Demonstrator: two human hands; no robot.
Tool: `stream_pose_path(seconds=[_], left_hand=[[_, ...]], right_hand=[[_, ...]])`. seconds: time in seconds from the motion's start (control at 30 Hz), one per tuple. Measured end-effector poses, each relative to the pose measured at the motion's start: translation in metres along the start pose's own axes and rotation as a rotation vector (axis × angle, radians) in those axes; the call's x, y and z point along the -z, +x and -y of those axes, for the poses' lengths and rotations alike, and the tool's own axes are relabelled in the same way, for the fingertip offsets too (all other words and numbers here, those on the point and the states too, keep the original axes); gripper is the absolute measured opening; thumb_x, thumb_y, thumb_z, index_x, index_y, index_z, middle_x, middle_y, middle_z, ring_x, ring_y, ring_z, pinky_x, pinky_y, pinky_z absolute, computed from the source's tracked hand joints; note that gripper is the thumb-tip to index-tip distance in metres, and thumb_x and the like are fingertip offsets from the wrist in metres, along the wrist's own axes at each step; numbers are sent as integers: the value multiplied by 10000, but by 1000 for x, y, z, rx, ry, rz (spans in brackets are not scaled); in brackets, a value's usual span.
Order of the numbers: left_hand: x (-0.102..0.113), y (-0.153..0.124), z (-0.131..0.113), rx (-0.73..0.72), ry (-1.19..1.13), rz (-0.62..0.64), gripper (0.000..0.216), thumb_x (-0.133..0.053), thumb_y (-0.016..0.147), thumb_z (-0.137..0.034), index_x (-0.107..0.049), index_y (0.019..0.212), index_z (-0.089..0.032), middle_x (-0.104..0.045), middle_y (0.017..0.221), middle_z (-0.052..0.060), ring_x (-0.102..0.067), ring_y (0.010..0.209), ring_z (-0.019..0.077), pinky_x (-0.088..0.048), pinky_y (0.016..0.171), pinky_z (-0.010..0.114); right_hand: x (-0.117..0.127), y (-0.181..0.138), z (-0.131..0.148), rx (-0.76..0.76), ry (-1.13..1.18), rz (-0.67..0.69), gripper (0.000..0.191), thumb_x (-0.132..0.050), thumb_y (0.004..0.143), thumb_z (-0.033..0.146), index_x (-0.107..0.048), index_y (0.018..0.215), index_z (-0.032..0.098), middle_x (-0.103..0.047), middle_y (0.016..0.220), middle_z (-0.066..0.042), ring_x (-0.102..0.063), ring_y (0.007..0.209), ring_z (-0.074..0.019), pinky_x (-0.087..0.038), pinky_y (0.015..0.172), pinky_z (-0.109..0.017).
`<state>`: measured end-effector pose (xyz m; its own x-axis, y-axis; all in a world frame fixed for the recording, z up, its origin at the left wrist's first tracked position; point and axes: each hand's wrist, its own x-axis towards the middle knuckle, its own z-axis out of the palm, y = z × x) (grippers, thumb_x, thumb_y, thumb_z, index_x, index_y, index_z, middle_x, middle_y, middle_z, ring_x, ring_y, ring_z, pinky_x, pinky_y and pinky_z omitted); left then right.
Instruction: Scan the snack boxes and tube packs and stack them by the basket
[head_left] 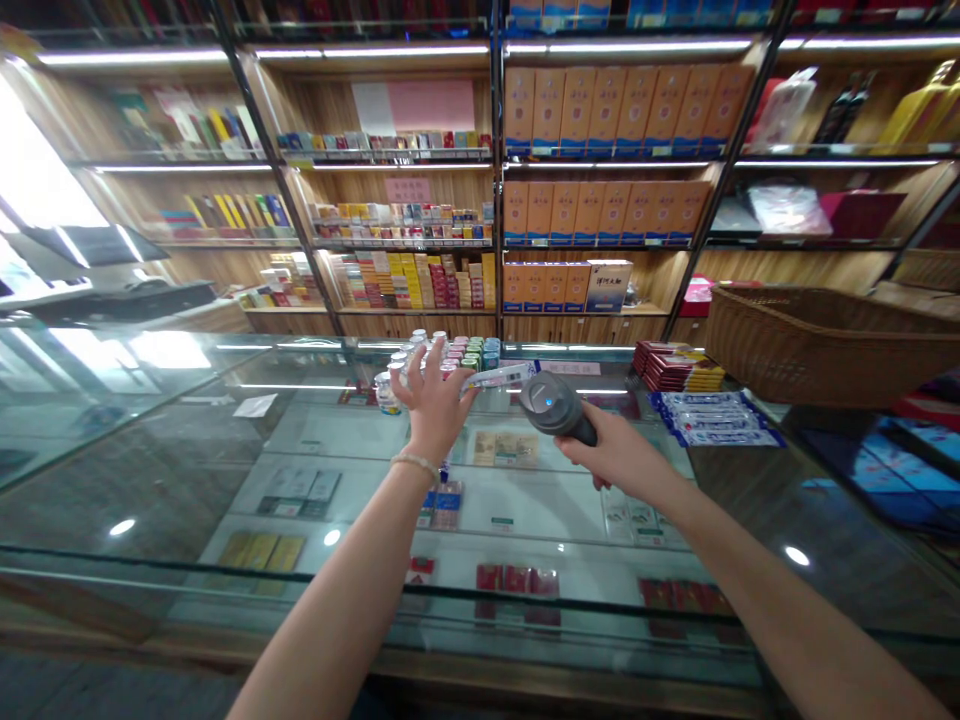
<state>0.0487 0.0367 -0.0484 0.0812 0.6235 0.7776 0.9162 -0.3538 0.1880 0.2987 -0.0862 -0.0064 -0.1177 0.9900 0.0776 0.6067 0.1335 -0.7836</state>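
My left hand (433,398), with a beaded bracelet at the wrist, pinches the end of a slim white-and-blue packet (504,376) between thumb and finger. Its other fingers are spread. A barcode shows on the packet's near side. My right hand (619,448) is wrapped round the handle of a dark grey barcode scanner (553,402), whose head is close to the packet's right end. Behind my left hand stand rows of small bottles (472,352) with white, pink, green and blue colours; the hand hides some of them.
The glass display counter (337,600) holds cigarette packs below its top. To the right lie blue-and-white packets (716,418), a stack of red-and-yellow packets (675,367) and a brown woven basket (825,345). A white paper (256,405) lies at left. Stocked shelves (495,165) line the back wall.
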Motion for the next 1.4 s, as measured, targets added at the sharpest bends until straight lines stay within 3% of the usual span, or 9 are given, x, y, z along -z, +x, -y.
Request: stream_pose_path(seconds=[0.13, 0.57, 0.83, 1.1, 1.4], left_hand=[[0, 1, 0, 12, 8, 0, 128, -767, 879, -365, -794, 996, -321, -458, 1680, 67, -326, 1575, 390, -33, 1260, 731], [-3, 0, 3, -4, 20, -29, 120, -744, 900, -395, -790, 988, -328, -445, 1689, 57, -325, 1573, 375, -52, 1259, 721], [0, 0, 0, 18, 13, 0, 100, -755, 880, -368, -786, 954, -309, -440, 1692, 63, -327, 1575, 390, -37, 1265, 719], [3, 1, -2, 24, 22, 27, 127, -775, 878, -355, -789, 997, -314, -432, 1696, 73, -316, 1580, 392, -44, 1260, 737], [1, 1, -1, 28, 40, 34, 141, -767, 888, -366, -792, 1017, -315, -414, 1707, 56, -301, 1588, 394, -50, 1268, 726]], right_hand=[[1, 1, 2, -14, -41, -26, 405, -710, 888, 406, -631, 1232, 208, -755, 913, -29, -534, 386, -85, -440, 403, -246], [-3, 1, 5, -66, -68, -8, 546, -720, 881, 349, -561, 1381, 198, -762, 905, -34, -548, 375, -105, -428, 400, -252], [-5, 2, 3, -58, -128, -23, 312, -690, 908, 373, -675, 1160, 188, -707, 700, 2, -581, 392, -135, -439, 434, -251], [-5, 2, 6, -75, -118, -22, 468, -701, 896, 399, -618, 1305, 187, -776, 901, -60, -584, 416, -137, -438, 468, -269], [-6, 9, -13, 50, -399, -116, 478, -668, 862, 398, -525, 1284, 224, -788, 994, -103, -745, 852, -281, -418, 664, -289]])
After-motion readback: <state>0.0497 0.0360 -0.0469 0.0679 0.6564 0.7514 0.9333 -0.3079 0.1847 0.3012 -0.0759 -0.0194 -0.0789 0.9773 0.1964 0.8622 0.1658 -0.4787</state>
